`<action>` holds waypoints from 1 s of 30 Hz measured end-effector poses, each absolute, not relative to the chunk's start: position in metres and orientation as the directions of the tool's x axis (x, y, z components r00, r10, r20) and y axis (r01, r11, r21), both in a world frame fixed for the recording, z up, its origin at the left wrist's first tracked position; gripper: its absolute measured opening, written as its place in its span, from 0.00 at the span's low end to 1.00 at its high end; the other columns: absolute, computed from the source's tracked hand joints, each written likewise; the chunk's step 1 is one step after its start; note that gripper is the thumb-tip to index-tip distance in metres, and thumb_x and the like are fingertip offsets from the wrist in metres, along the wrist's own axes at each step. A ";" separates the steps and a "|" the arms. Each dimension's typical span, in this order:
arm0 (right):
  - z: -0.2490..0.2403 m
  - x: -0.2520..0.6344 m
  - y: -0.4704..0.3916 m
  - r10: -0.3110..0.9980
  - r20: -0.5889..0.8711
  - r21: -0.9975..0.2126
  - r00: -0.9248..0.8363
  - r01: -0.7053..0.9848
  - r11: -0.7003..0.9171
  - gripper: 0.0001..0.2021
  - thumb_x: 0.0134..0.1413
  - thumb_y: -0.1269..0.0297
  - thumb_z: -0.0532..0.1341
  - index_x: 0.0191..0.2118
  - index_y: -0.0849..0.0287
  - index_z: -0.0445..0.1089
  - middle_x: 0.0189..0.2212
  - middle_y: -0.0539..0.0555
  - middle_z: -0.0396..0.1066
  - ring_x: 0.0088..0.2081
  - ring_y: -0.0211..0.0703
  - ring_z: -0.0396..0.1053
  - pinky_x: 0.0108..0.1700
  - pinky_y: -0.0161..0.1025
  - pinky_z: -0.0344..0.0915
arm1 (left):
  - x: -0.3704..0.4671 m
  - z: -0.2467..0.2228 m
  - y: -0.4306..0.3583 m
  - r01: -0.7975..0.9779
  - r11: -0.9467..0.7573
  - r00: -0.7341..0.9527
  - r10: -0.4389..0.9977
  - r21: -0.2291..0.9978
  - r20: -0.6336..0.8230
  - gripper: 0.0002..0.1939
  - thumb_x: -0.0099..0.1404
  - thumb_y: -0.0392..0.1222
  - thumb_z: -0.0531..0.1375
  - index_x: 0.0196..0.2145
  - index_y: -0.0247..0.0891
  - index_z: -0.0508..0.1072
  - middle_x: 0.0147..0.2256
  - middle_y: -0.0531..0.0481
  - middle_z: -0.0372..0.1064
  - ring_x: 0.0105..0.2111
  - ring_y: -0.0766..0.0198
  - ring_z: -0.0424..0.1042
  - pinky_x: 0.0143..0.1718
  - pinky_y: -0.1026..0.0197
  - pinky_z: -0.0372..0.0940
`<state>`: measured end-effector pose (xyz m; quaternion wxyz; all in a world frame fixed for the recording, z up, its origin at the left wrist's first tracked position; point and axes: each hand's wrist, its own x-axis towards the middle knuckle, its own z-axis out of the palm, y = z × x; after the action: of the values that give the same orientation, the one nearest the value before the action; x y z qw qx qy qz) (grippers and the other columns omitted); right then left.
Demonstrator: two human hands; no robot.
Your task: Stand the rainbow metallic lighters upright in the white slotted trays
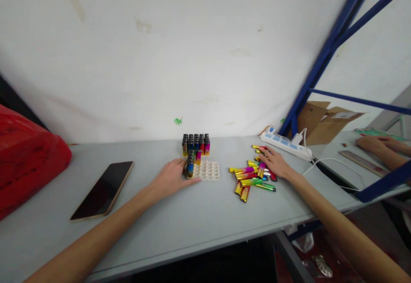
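Here, left hand (171, 176), grip half-open, touches one tray (210, 171); right hand (275, 162) spreads over lighters (251, 182).

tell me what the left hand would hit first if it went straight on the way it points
Most likely the upright lighters in the leftmost column of the white tray, right beside the left hand; whether they already touch is unclear.

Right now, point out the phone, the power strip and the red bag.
Phone (103, 192): head view, middle of its dark screen.
Power strip (287, 144): head view, top face.
Red bag (30, 163): head view, side facing the camera.
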<state>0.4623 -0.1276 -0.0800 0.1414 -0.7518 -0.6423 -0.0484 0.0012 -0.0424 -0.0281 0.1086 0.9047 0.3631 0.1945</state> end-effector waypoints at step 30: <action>-0.043 0.372 -0.126 0.935 0.355 -0.319 -0.005 0.939 0.126 0.26 0.73 0.48 0.44 0.64 0.53 0.65 0.67 0.60 0.59 0.70 0.56 0.50 0.70 0.61 0.50 | -0.011 -0.025 -0.035 0.672 -0.657 0.621 0.751 0.341 0.224 0.36 0.60 0.71 0.60 0.48 0.35 0.74 0.45 0.39 0.76 0.46 0.46 0.74 0.48 0.51 0.68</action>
<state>0.3717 -0.1256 -0.0433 0.2464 -0.6610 -0.7088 -0.0045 -0.0109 -0.0347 -0.0249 0.1125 0.8932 0.3983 0.1758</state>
